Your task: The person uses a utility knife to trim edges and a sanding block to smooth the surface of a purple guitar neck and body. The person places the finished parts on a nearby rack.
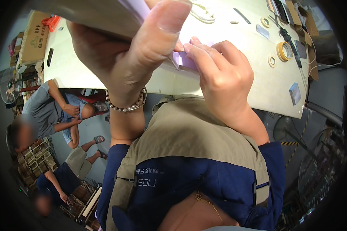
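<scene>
My left hand [138, 54], large and close, wears a beaded bracelet [128, 107]. Its thumb and fingers are closed on a long, flat, pale grey piece [100, 15] with a lilac edge, whose kind I cannot make out. Just right of it, over the table's near edge, my right hand [227, 73] is closed with its fingertips pinching a lilac strip [187, 61]. The left hand partly covers that strip, so I cannot tell whether it belongs to the grey piece.
On the white table [250, 69] are a wide tape roll [284, 51], smaller tape rolls, a long black tool [291, 42], a small box [295, 93] and a whitish cloth [202, 12]. A carton [34, 36] stands left. Two people [38, 107] sit low at the left.
</scene>
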